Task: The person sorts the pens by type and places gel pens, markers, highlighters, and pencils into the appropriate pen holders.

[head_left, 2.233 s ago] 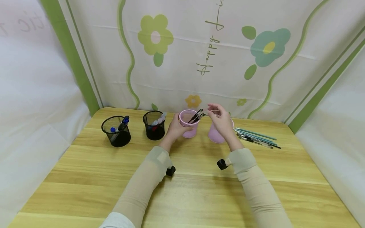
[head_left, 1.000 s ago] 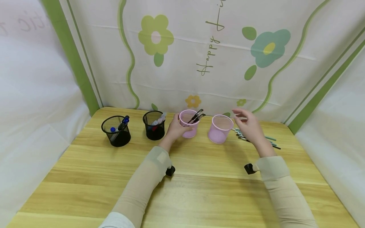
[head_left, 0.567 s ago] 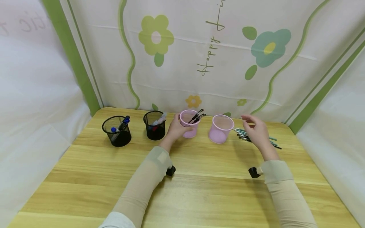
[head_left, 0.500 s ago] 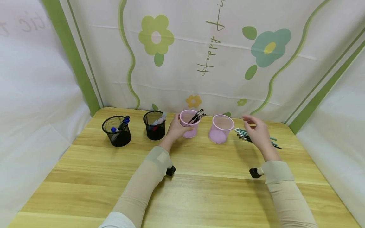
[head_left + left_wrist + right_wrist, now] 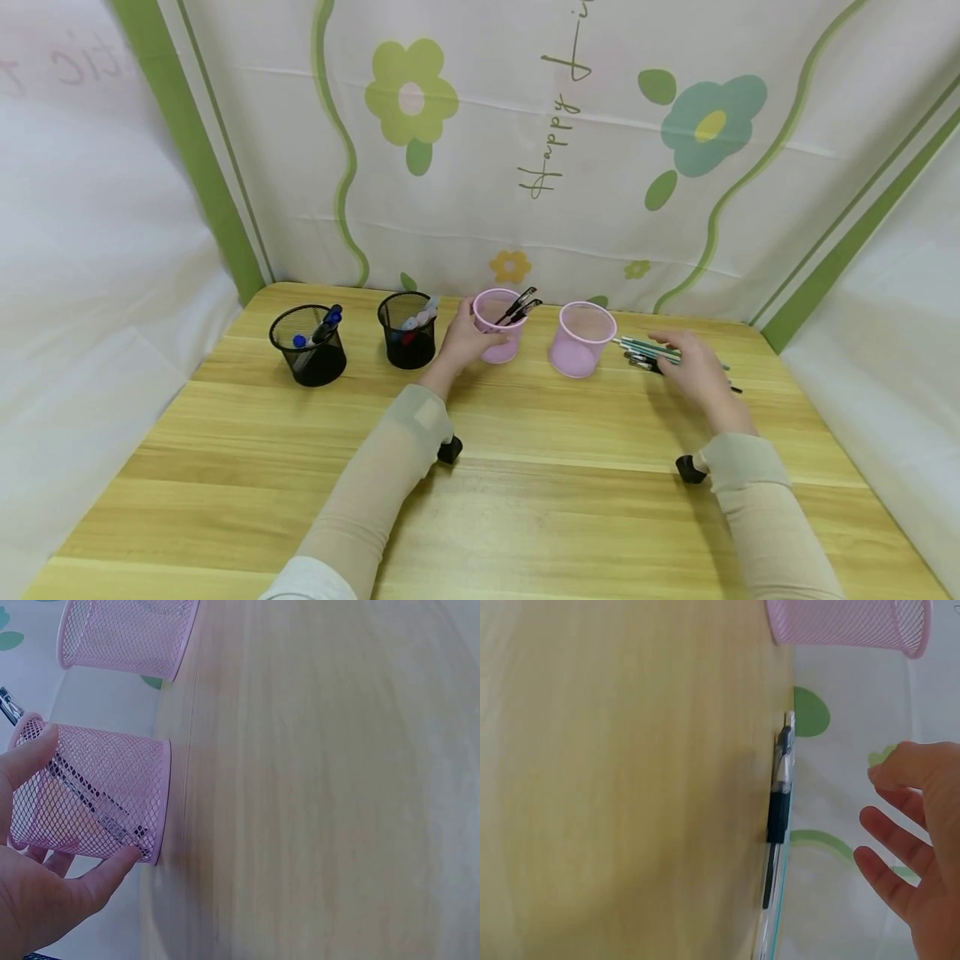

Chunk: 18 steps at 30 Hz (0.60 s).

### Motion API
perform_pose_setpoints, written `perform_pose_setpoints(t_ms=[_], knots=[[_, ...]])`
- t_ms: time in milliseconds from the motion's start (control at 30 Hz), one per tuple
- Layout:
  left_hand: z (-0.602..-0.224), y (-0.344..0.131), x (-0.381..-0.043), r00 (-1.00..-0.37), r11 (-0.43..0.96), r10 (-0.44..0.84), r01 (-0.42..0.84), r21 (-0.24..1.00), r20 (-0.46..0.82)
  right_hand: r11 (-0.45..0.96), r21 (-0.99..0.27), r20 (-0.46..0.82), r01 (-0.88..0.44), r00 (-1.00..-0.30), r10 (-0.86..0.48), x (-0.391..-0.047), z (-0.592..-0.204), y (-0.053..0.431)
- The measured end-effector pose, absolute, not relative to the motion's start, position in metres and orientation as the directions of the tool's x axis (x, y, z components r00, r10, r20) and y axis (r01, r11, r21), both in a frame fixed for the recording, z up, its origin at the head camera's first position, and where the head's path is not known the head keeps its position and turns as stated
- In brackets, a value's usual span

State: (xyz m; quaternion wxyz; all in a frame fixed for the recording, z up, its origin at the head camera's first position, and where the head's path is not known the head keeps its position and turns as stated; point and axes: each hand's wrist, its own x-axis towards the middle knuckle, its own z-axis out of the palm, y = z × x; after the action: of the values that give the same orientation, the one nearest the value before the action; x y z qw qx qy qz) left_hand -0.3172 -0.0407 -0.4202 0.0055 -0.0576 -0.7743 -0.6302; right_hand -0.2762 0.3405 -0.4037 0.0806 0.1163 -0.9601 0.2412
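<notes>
My left hand [image 5: 461, 340] holds a pink mesh pen cup [image 5: 504, 352] upright at the back of the table. Two black gel pens [image 5: 525, 307] lean out over its right rim. In the left wrist view, the thumb and fingers wrap around the cup [image 5: 124, 761], and clear pen barrels show through the mesh. A second pink pen cup [image 5: 574, 358] stands to the right with nothing rising above its rim. My right hand [image 5: 701, 375] hovers over a pile of teal pencils [image 5: 637, 343] and gel pens, fingers loosely bent and holding nothing. A black-gripped gel pen [image 5: 778, 814] lies below it in the right wrist view.
Two black mesh pen cups stand at the left: one [image 5: 318, 367] holds blue-capped markers, the other [image 5: 408, 350] pale and red-marked pens. A flower-printed curtain [image 5: 480, 167] hangs right behind the wooden table's [image 5: 480, 517] back edge.
My right hand has moved from above the second pink cup rightward, then lowered over the pencils and pens. My left hand stays on its cup.
</notes>
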Motion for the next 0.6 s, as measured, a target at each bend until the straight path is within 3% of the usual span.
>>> perform_pose_setpoints(t_ms=[300,600], knots=[[-0.421,-0.041,-0.318,-0.993,0.207,0.082,0.1,0.973,0.084,0.898,-0.361,0.113,-0.251,-0.968,-0.225,-0.276,-0.413,0.359],[-0.42,-0.041,-0.317,-0.993,0.197,0.086,0.1,0.975,0.085,0.916,-0.295,0.092,-0.271,-0.962,-0.255,-0.276,-0.422,0.368]])
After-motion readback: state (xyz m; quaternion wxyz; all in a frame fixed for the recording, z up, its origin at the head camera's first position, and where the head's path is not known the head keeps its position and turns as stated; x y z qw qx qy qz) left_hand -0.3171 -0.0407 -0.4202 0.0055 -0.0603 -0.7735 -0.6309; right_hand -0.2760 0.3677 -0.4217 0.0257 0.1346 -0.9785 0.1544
